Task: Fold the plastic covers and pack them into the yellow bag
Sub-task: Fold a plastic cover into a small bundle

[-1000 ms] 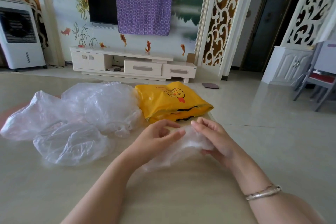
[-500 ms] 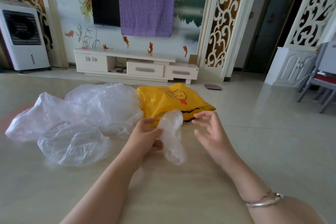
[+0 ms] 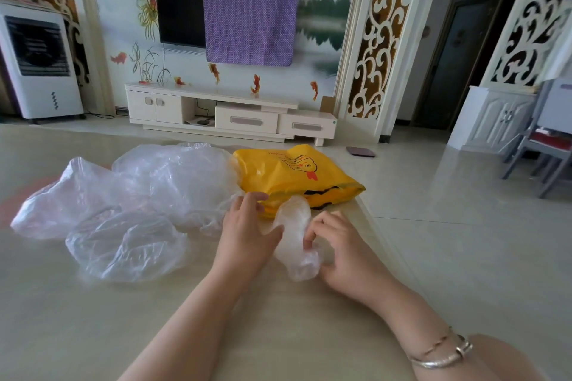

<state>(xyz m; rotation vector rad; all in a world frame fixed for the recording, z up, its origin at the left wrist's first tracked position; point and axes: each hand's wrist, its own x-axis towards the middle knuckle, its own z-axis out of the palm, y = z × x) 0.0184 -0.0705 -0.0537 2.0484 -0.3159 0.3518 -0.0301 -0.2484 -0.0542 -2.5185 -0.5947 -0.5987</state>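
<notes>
living room, pale glossy tabletop [image 3: 130,331] with a tv unit [image 3: 229,114] behind. yellow bag [image 3: 294,176] lies flat at the far middle of the tabletop, mouth side not clear. folded cover [image 3: 295,235] is a narrow crumpled roll standing between the hands, its top just in front of the bag. right hand [image 3: 343,250] pinches the roll low down with curled fingers; left hand [image 3: 247,232] has fingers fairly straight, palm side against the roll, fingertips near the bag edge, holding nothing that i can tell. loose covers [image 3: 130,204] still piled to the left, touching the bag. risks: thin slippery film likely springs open if the pinch eases, so the fold is lost; bag is flat, so pushing the roll in one-handed may just shove the bag away; left wrist could drag the loose covers. versus 0.5 s ago: roll passed from left hand's grip to right hand's, left hand opened, right hand closed in, roll moved right and nearer the bag.
</notes>
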